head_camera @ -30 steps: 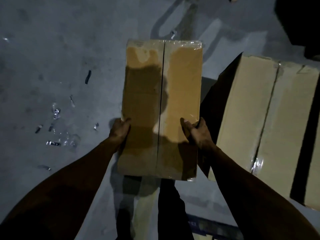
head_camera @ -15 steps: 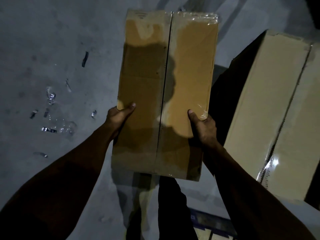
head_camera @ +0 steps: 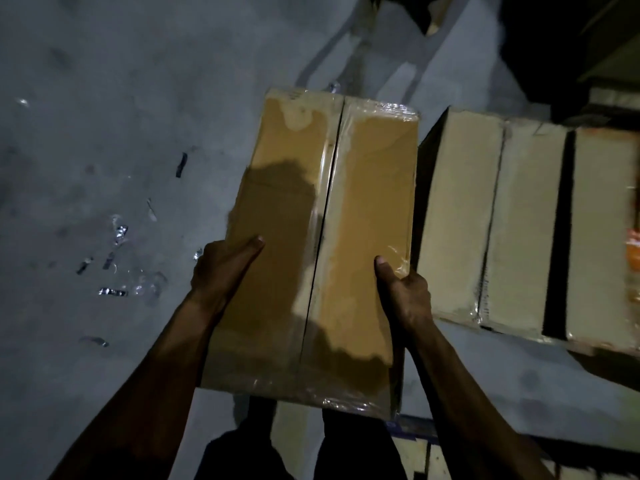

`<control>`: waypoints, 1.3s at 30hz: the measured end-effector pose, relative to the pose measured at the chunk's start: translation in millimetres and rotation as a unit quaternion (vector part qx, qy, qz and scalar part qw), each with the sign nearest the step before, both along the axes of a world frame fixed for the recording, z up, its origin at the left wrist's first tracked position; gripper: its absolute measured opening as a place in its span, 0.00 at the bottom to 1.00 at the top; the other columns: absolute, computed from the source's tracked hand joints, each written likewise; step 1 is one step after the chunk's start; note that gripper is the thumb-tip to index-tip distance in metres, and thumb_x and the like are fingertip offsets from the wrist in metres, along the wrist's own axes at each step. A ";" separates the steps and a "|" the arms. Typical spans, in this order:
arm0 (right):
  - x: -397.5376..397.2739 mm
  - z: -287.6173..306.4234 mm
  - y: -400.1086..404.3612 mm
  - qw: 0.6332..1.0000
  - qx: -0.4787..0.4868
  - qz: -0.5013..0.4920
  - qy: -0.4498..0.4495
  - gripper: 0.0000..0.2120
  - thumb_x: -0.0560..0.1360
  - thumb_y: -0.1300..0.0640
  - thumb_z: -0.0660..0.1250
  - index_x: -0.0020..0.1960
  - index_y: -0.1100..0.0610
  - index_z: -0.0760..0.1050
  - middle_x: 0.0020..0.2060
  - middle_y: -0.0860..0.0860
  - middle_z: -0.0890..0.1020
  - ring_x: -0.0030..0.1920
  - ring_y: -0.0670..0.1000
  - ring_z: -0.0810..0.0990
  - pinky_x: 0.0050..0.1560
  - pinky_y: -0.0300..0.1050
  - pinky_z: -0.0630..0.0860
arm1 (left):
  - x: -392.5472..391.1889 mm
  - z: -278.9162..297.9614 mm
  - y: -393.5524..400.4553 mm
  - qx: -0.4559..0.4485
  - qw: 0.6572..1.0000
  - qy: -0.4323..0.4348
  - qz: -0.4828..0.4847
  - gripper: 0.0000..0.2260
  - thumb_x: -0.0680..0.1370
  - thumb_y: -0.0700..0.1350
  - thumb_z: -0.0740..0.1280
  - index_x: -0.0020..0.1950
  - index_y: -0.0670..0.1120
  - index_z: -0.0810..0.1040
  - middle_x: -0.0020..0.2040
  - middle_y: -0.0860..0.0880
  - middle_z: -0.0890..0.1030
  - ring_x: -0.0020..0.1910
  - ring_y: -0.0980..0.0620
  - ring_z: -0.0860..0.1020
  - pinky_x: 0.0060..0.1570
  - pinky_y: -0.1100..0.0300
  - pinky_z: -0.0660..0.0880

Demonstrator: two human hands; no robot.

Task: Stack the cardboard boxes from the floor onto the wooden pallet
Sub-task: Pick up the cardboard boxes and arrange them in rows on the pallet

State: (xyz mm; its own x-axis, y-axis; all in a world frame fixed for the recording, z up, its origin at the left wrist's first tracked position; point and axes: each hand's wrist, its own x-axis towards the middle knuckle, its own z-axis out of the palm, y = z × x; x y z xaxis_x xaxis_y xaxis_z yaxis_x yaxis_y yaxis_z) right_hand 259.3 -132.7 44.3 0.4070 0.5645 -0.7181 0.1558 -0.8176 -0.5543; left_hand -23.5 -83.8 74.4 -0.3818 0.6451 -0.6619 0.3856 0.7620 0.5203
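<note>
Both hands, left hand (head_camera: 221,271) and right hand (head_camera: 403,292), clamp the sides of the taped cardboard box (head_camera: 322,244) mid-frame, thumbs on top, so keep it level and probably set it flush beside the stacked boxes (head_camera: 519,223) at right.

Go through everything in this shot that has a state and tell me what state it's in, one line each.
held box: flaps closed, taped along the centre seam, lifted clear of the floor
left hand: grips the box's left side, thumb on top
right hand: grips the box's right side, thumb on top
pale boxes: taped closed, lying side by side to the right
floor: littered with scraps
</note>
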 end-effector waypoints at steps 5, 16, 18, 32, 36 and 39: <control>-25.3 52.3 -54.7 0.998 0.045 -0.050 -0.013 0.31 0.71 0.31 0.68 0.63 0.54 0.80 0.55 0.52 0.84 0.55 0.57 0.82 0.59 0.51 0.78 | -20.8 50.8 -44.6 0.023 0.998 0.051 -0.039 0.34 0.70 0.71 0.69 0.63 0.45 0.78 0.53 0.44 0.82 0.50 0.41 0.80 0.54 0.50 0.78; -119.6 134.3 -253.4 0.964 0.131 -0.231 -0.001 0.34 0.68 0.31 0.70 0.62 0.55 0.79 0.52 0.52 0.85 0.51 0.56 0.84 0.57 0.59 0.81 | -73.7 138.7 -136.2 0.119 0.960 0.001 -0.255 0.26 0.71 0.70 0.69 0.51 0.48 0.73 0.50 0.46 0.79 0.49 0.42 0.77 0.57 0.47 0.76; -128.8 152.4 -290.1 0.958 0.135 -0.254 -0.007 0.31 0.71 0.33 0.69 0.63 0.55 0.78 0.53 0.53 0.84 0.52 0.57 0.83 0.58 0.59 0.80 | -73.7 152.2 -155.5 0.125 0.950 -0.006 -0.287 0.26 0.70 0.71 0.69 0.51 0.49 0.75 0.49 0.47 0.80 0.48 0.42 0.78 0.57 0.46 0.77; -139.3 179.2 -559.2 0.846 0.163 -0.504 -0.065 0.36 0.62 0.29 0.71 0.58 0.54 0.82 0.47 0.51 0.87 0.48 0.56 0.85 0.54 0.60 0.82 | 26.0 201.1 -341.4 0.141 0.850 -0.078 -0.502 0.30 0.64 0.74 0.68 0.46 0.48 0.77 0.46 0.46 0.83 0.46 0.41 0.81 0.53 0.46 0.80; -141.5 183.6 -664.7 0.809 0.159 -0.559 -0.093 0.31 0.68 0.32 0.70 0.58 0.55 0.82 0.47 0.52 0.86 0.47 0.57 0.85 0.53 0.59 0.82 | 64.6 200.8 -437.9 0.134 0.813 -0.097 -0.558 0.29 0.69 0.71 0.70 0.52 0.46 0.80 0.46 0.46 0.82 0.44 0.43 0.80 0.48 0.53 0.77; -139.9 188.4 -744.1 0.784 0.154 -0.591 -0.107 0.22 0.72 0.35 0.69 0.53 0.53 0.80 0.46 0.52 0.85 0.47 0.57 0.84 0.53 0.58 0.81 | 91.4 196.4 -516.0 0.133 0.789 -0.104 -0.591 0.22 0.72 0.66 0.70 0.47 0.47 0.78 0.42 0.48 0.81 0.41 0.46 0.79 0.45 0.53 0.77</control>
State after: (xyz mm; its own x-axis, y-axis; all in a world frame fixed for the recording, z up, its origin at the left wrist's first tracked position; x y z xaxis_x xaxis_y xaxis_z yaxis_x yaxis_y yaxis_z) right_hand 119.4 -876.8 232.7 0.8695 -0.1651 -0.4656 -0.4940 -0.2932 -0.8185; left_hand 67.9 -599.8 270.8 0.6898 0.5951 -0.4124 0.6301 -0.2128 0.7468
